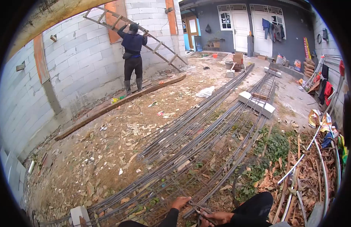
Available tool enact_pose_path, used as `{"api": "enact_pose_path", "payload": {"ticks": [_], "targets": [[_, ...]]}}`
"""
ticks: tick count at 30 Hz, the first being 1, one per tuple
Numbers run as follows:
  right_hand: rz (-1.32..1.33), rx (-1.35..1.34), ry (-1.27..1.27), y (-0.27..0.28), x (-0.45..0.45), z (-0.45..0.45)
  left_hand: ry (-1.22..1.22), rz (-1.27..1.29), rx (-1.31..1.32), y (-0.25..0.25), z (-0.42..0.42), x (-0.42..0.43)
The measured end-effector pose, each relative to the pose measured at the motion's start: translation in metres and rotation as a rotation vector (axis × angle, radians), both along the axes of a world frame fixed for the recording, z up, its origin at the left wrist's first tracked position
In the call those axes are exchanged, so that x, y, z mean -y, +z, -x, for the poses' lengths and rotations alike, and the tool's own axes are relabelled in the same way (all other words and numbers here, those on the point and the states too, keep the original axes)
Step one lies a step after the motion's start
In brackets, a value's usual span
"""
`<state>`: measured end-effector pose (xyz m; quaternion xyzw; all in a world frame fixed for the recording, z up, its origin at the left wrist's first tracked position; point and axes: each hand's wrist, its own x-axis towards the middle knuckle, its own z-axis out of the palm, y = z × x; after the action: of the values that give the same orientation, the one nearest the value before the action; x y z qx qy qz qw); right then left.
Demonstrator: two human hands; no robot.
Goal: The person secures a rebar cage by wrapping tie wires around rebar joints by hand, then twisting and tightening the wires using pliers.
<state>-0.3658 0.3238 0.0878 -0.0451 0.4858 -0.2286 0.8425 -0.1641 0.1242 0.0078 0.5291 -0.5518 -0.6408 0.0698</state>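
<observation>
My right hand (221,217) is closed around the handles of metal pincers (198,207) at the bottom of the view. The jaws point up and left, close to the steel bars. Just left of the jaws, my left hand (181,203) is closed with its fingertips at the edge of the rebar cage (171,185). What those fingers pinch is too small to make out. The long cage of bars and stirrups runs away from me toward the house. White blocks hold it up, one at the near left (80,216) and another farther off (256,103).
A second bundle of bars (194,117) lies left of the cage. A co-worker (133,53) at the block wall (81,56) holds a wooden ladder (156,46). A long timber beam (120,106) lies nearby. Pipes (299,164) and dry leaves are at my right.
</observation>
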Motion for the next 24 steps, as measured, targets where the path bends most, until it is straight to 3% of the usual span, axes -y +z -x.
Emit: {"api": "enact_pose_path", "payload": {"ticks": [6,8,11,14,15,17,20,21,24], "targets": [[0.389,-0.012,0.083,-0.011,-0.037,-0.02,-0.108,0.283,0.178,0.013,-0.004,-0.007],[0.354,-0.046,-0.043,0.001,-0.037,-0.029,-0.067,0.423,0.344,0.033,0.0,-0.024],[0.272,0.026,-0.153,0.001,-0.028,-0.027,0.247,0.485,0.201,0.064,0.001,-0.045],[0.226,0.218,-0.254,-0.042,-0.017,-0.031,0.611,-0.398,-0.443,0.103,0.014,-0.066],[0.231,0.264,-0.254,-0.063,-0.011,-0.028,0.531,-0.412,-0.625,0.072,0.006,-0.068],[0.279,0.321,-0.196,-0.099,0.005,-0.023,0.499,-0.379,-0.66,0.059,-0.003,-0.075],[0.224,0.451,-0.197,-0.045,0.019,-0.029,0.429,-0.268,-0.542,0.06,-0.022,-0.078],[0.204,0.38,-0.207,-0.028,0.02,-0.034,0.406,-0.217,-0.474,0.064,-0.031,-0.079],[0.168,0.337,-0.183,-0.012,0.023,-0.045,0.484,-0.304,-0.522,0.083,-0.045,-0.083]]}}
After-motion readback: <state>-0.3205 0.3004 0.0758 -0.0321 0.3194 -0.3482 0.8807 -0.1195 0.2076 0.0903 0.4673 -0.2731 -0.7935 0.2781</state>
